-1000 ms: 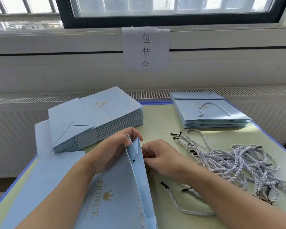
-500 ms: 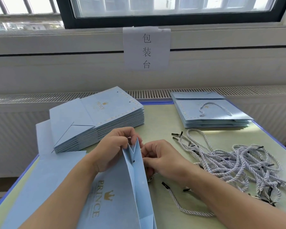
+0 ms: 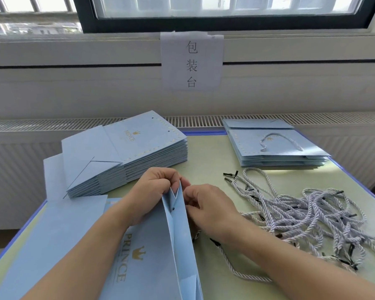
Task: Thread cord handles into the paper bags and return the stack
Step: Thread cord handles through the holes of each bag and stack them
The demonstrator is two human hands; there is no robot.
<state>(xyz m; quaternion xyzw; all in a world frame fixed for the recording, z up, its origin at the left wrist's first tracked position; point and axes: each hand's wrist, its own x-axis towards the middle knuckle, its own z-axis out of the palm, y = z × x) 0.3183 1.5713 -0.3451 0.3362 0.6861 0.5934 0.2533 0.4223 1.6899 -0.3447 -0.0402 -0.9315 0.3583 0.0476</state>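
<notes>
Left hand (image 3: pixel 154 191) crept higher, pinching bag (image 3: pixel 160 256) top edge; right hand (image 3: pixel 208 204) pinches cord (image 3: pixel 236 269) beside it.

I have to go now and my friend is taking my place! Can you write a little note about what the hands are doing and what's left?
Left hand grips the top edge of the open bag, holding it up. Right hand pinches at the bag's hole; the cord itself is hidden there. One cord trails under the right wrist.
Done: small stack with handles, far right.
Left: tall stack without handles, far left; loose cords on the right.
</notes>
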